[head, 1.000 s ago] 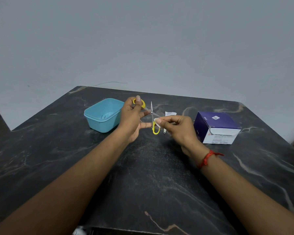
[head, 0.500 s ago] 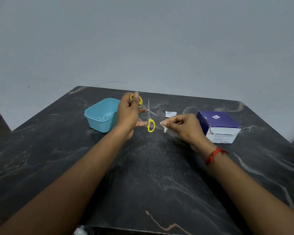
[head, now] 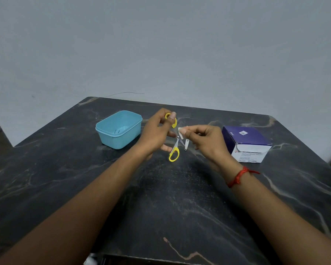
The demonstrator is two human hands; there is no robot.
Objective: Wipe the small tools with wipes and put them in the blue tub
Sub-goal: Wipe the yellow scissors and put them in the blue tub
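Dark marble table (head: 161, 197), grey wall behind. Left hand (head: 157, 133) is gripping the open yellow-handled scissors (head: 174, 150) by the upper loop, mid-air beside the blue tub (head: 120, 129); likely light, rigid, sharp, so handles are safest. Right hand (head: 204, 142) is pinching a white wipe (head: 180, 133) against the blade. Small nail clipper (head: 186, 145) lying below. Purple swab box (head: 246, 144) reading "BD Alcohol", rest blurred.
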